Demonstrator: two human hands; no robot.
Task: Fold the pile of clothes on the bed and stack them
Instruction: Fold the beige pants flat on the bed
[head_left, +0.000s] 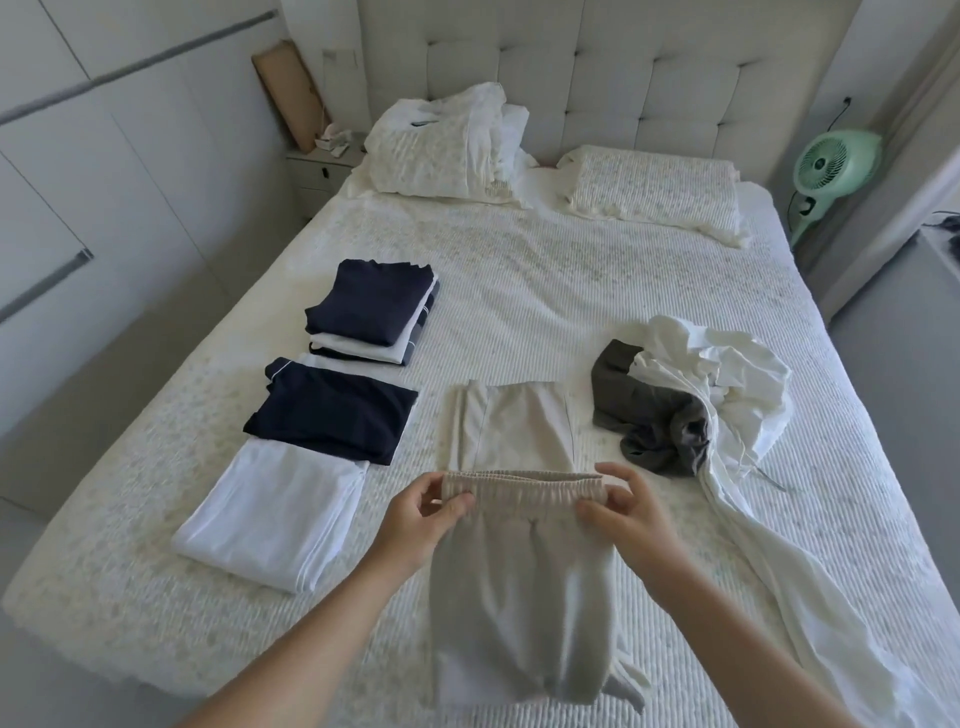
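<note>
No text, label, brand, number or sign can be read anywhere on the clothes, bedding or walls.

Beige trousers (519, 587), navy folded tops (332, 410)

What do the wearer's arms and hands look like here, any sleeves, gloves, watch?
Both forearms are bare all the way to the frame edge: no sleeves visible. The left hand and right hand are bare, no gloves. No watch, bracelet or ring shows on either wrist or on the visible fingers. No markings.
</note>
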